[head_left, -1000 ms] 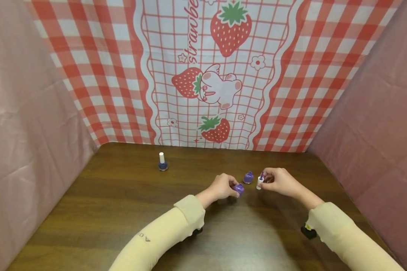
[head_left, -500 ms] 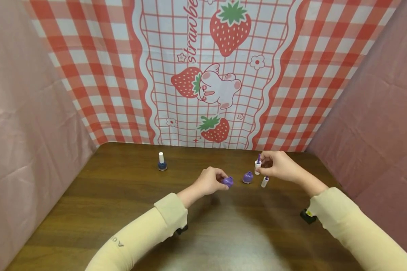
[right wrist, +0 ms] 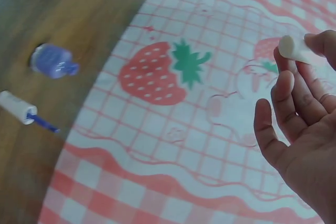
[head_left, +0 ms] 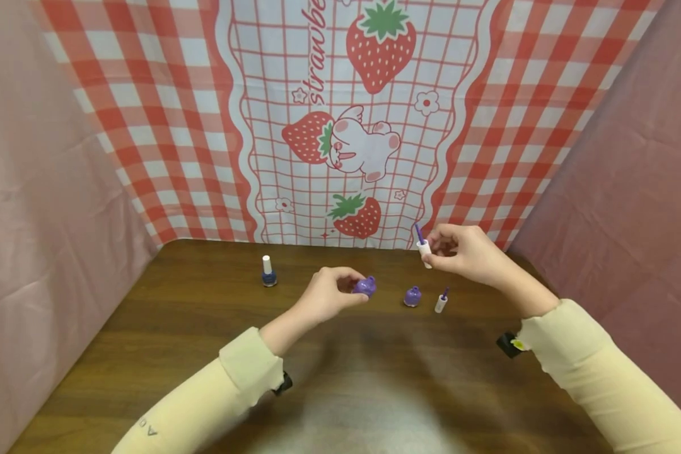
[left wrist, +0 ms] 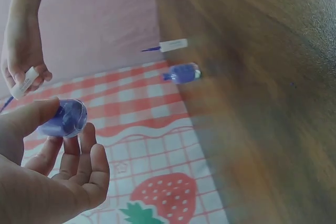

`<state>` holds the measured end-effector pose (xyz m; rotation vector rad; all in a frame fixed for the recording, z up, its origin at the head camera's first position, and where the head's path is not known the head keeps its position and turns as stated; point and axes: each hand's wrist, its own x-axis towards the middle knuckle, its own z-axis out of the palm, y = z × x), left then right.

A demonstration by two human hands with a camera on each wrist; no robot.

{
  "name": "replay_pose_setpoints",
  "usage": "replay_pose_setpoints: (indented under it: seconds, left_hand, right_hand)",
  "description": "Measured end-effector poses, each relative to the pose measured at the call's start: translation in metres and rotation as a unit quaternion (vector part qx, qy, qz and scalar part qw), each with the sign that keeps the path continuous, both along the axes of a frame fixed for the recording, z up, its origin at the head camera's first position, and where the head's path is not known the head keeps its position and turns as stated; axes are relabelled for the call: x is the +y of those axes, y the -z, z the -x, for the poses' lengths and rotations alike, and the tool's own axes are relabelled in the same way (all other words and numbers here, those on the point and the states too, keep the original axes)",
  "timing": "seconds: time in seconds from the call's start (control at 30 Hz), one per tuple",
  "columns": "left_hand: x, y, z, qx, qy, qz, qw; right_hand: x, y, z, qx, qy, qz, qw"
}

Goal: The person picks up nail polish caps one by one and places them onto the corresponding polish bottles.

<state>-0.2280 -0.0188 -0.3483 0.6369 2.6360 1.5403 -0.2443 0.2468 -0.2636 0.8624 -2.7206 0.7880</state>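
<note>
Between thumb and fingers, my left hand (head_left: pixel 326 294) holds an uncapped purple nail polish bottle (head_left: pixel 366 287) above the table, its neck pointing up. In the left wrist view the same bottle (left wrist: pixel 68 119) shows its clear glass base. My right hand (head_left: pixel 470 253) pinches a white nail polish cap (head_left: pixel 424 253), raised higher, with its purple-coated brush pointing up. A second open purple bottle (head_left: pixel 412 297) stands on the table between the hands. Beside it, another white cap (head_left: pixel 441 304) stands upright, brush upward. Both also appear in the right wrist view, the bottle (right wrist: pixel 51 61) and the cap (right wrist: pixel 18 107).
A capped dark blue nail polish bottle (head_left: pixel 269 272) stands at the back left of the wooden table (head_left: pixel 204 315). A strawberry-print cloth (head_left: pixel 340 183) hangs behind the table. Pink cloth (head_left: pixel 51 189) encloses the left side, and more hangs on the right.
My right hand has left one cap standing on the table and lifted another cap up and back. My left hand has moved left and up with its bottle.
</note>
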Motion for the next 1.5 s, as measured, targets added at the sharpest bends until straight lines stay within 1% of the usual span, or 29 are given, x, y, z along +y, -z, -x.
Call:
replay_pose_setpoints:
  seconds: [0.13,0.2,0.37,0.5,0.63,0.73,0.87,0.97,1.07,1.13,1.3,1.5]
  left_hand:
    - [-0.009,-0.008,-0.01,-0.006,0.003,-0.019,0.9998]
    - [-0.013,-0.01,-0.015,-0.006,0.004,-0.025,0.9996]
    - [-0.021,-0.01,-0.026,0.01,0.011,-0.044,0.9989]
    - [-0.024,-0.009,-0.034,0.031,0.011,-0.069,0.9971]
    - [-0.025,-0.006,-0.042,0.057,0.001,-0.087,0.9946]
    - [-0.025,-0.004,-0.048,0.07,-0.013,-0.102,0.9922]
    - [-0.024,-0.018,-0.066,0.063,-0.034,-0.126,0.9895]
    - [-0.023,-0.03,-0.08,0.052,-0.044,-0.142,0.9875]
    - [-0.023,-0.03,-0.083,0.05,-0.049,-0.161,0.9845]
    - [-0.023,-0.031,-0.085,0.05,-0.05,-0.172,0.9826]
    - [-0.023,-0.03,-0.087,0.054,-0.052,-0.182,0.9804]
    - [-0.022,-0.026,-0.087,0.078,-0.047,-0.196,0.9763]
  right_hand:
    - [-0.007,-0.012,-0.007,0.016,-0.012,0.012,1.0]
    - [-0.011,-0.017,-0.011,0.038,-0.024,0.013,0.999]
    - [-0.02,-0.027,-0.021,0.094,-0.049,0.01,0.994]
    - [-0.028,-0.034,-0.032,0.125,-0.078,0.012,0.989]
    - [-0.036,-0.037,-0.042,0.135,-0.092,0.008,0.987]
    - [-0.042,-0.038,-0.051,0.122,-0.086,0.015,0.989]
    - [-0.048,-0.038,-0.059,0.12,-0.092,0.03,0.988]
    - [-0.051,-0.036,-0.063,0.133,-0.108,0.036,0.984]
    - [-0.051,-0.034,-0.064,0.141,-0.124,0.046,0.981]
    - [-0.051,-0.033,-0.065,0.143,-0.127,0.05,0.98]
    - [-0.052,-0.031,-0.066,0.153,-0.14,0.063,0.976]
    - [-0.06,-0.032,-0.073,0.169,-0.167,0.085,0.968]
